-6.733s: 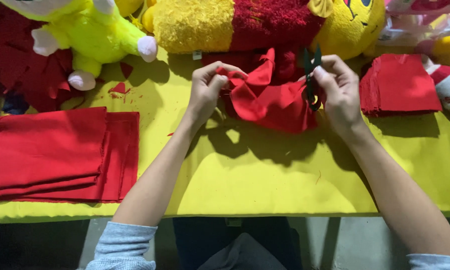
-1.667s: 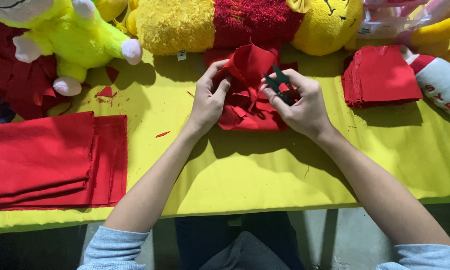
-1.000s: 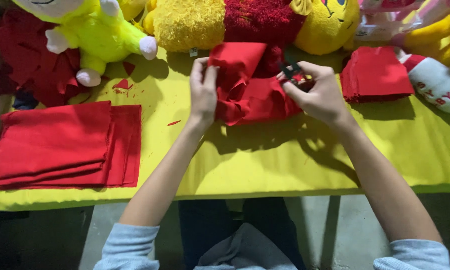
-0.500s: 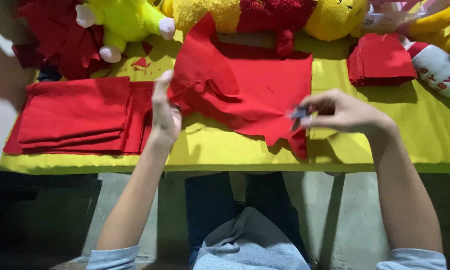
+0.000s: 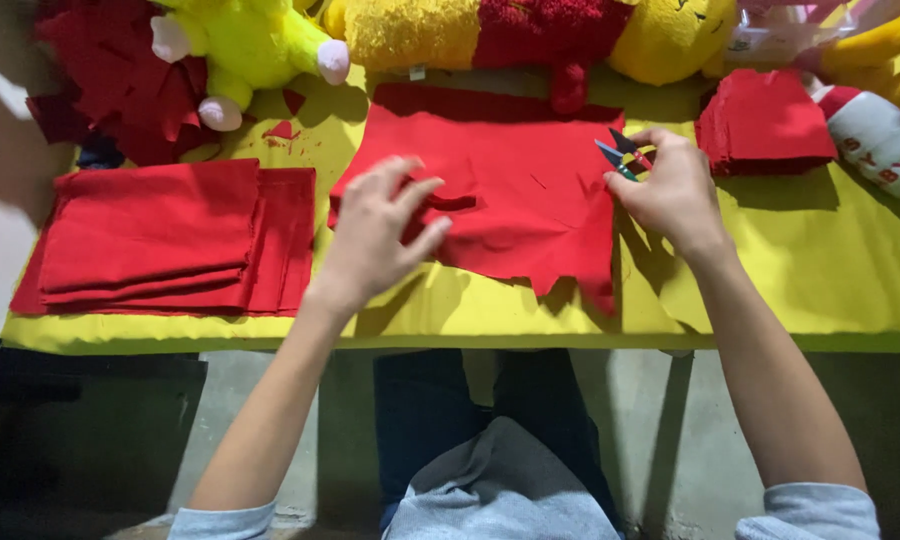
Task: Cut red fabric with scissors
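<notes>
1. Table (image 5: 770, 290): covered in yellow and crowded. Plush toys line the far edge, among them a green one (image 5: 240, 40) at far left.
2. Cloth (image 5: 510, 190): a large red piece lies spread flat at the centre of the table. Its near edge is ragged and reaches the table's front edge. Risk: a tug from either hand could drag it over the front edge, since nothing weighs it down.
3. Stack (image 5: 160, 240): folded red pieces lie at the left, just beside the cloth. Risk: a sweep of the left forearm could push the stack askew.
4. Pile (image 5: 765, 125): a smaller folded red pile sits at the right, near the right hand.
5. Left hand (image 5: 375, 235): fingers spread, palm down over the cloth's left part. Whether it presses the cloth or hovers cannot be told.
6. Right hand (image 5: 675, 190): closed around small snips (image 5: 620, 155), blades pointing left over the cloth's right edge. Risk: the blades look slightly parted; with the tips this close to the fabric, a slip could nick it where no cut is wanted.
7. Scraps (image 5: 280, 130): small red offcuts lie on the yellow near the green toy. Risk: they could cling to the cloth if it slides that way.
</notes>
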